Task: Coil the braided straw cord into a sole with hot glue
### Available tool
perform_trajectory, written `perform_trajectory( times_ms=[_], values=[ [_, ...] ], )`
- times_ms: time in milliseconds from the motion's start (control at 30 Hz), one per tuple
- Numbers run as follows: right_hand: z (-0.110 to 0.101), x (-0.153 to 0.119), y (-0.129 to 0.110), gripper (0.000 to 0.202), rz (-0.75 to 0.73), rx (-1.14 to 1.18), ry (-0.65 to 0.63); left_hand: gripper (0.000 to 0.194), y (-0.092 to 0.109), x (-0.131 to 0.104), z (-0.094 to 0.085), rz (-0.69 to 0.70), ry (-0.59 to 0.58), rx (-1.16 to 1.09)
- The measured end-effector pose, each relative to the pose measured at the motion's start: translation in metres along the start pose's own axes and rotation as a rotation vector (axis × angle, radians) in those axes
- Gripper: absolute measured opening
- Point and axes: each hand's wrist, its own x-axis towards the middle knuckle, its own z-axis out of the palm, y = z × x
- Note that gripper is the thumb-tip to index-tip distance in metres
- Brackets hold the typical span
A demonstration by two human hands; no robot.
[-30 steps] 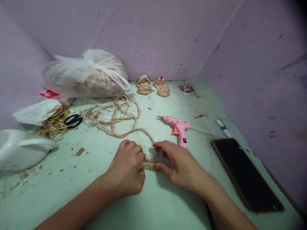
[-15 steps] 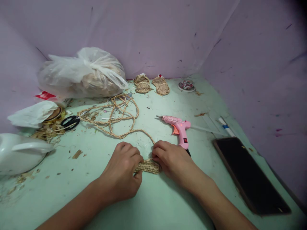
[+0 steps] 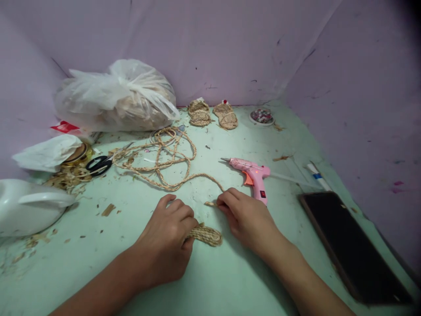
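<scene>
The left hand [image 3: 171, 239] is clamped around one end of the coiled braid pad [image 3: 208, 235], low over the counter [image 3: 184, 289]; if that grip slackens, the coils may spread. The right hand [image 3: 246, 219] pinches the braided rope [image 3: 205, 176] near its tip, apart from the pad; too loose a pinch could let the short tail untwist. Just beyond it, the glue gun [image 3: 250, 172] shows an orange light, so a knock from the knuckles might swing a hot nozzle. Farther off, the rope's tangled loops could snag on the scissors [image 3: 99, 165].
</scene>
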Motion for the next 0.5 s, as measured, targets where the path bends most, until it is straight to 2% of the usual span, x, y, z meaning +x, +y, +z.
perform_trajectory(
  times_ms=[167, 267, 400, 500],
  values=[
    [0.004, -0.003, -0.007, 0.016, 0.017, 0.126, 0.141, 0.016, 0.0, 0.0, 0.0, -0.009, -0.023, -0.003],
    [0.0, -0.01, -0.013, 0.018, -0.005, 0.217, 0.233, 0.017, 0.001, -0.001, 0.002, -0.027, 0.003, -0.009],
    [-0.003, -0.017, -0.017, 0.006, -0.014, 0.326, 0.208, 0.016, 0.0, -0.004, 0.006, -0.043, 0.081, -0.036],
    [0.0, -0.016, -0.014, 0.013, -0.013, 0.276, 0.211, 0.016, 0.0, -0.006, 0.008, -0.056, 0.106, -0.056]
  ],
)
